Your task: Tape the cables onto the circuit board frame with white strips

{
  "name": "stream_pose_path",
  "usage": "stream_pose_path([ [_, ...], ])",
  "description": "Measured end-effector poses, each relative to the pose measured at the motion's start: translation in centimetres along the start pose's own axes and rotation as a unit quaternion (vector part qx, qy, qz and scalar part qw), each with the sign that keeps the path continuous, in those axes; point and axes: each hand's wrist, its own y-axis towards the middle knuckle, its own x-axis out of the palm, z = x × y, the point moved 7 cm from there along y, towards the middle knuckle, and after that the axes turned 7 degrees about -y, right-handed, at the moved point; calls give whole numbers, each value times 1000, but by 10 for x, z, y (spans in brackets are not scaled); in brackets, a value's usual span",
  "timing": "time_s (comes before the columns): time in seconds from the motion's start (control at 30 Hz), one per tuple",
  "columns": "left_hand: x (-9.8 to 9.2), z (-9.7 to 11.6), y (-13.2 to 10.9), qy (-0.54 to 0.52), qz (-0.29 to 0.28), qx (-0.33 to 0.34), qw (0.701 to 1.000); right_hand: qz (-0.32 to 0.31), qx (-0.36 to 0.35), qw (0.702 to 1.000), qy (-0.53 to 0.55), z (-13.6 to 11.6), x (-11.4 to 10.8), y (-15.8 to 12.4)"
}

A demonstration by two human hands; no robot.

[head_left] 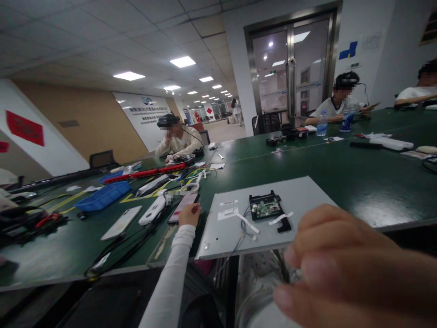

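My left hand (190, 214), in a white sleeve, rests with curled fingers at the near right end of a smartphone (184, 202) lying on the table; nothing shows inside the fingers. Large and blurred close to the camera, my right hand (344, 264) has loosely bent fingers with gaps between them and nothing visible in them. Between the hands lies a flat grey metal panel (218, 237), its near edge overhanging the table. On it are a black bracket with a green circuit board (268, 207), white tape strips and a thin grey cable (243, 226).
Left of the phone lie a white handheld device (152, 210), a white phone (122, 223), black cables and a blue tray (104, 196). People sit across the green table (341, 168). Two bottles (322, 124) and a white-and-black tool (392, 144) are at the right.
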Motion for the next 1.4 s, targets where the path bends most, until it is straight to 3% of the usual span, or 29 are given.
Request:
stream_pose_path([
  [0.07,-4,0,-3,-7,9,-4,1000,33,5,999,-2,8,1,3],
  [0.23,-13,-1,-10,-31,29,-18,999,-46,27,999,-8,40,20,-7],
  [0.73,-21,-13,-20,-75,31,-56,995,-93,145,985,-17,127,74,-62],
  [0.97,-29,-14,-25,-84,50,-72,993,-113,164,980,-13,136,82,-75],
  [1.13,-51,-11,-32,-86,86,-104,987,-116,161,980,-14,136,83,-76],
  [1.27,-65,15,-33,-158,100,-65,980,-122,156,980,-9,137,91,-75],
  [1.4,-69,86,-26,-124,69,55,988,-151,151,977,2,147,116,-68],
])
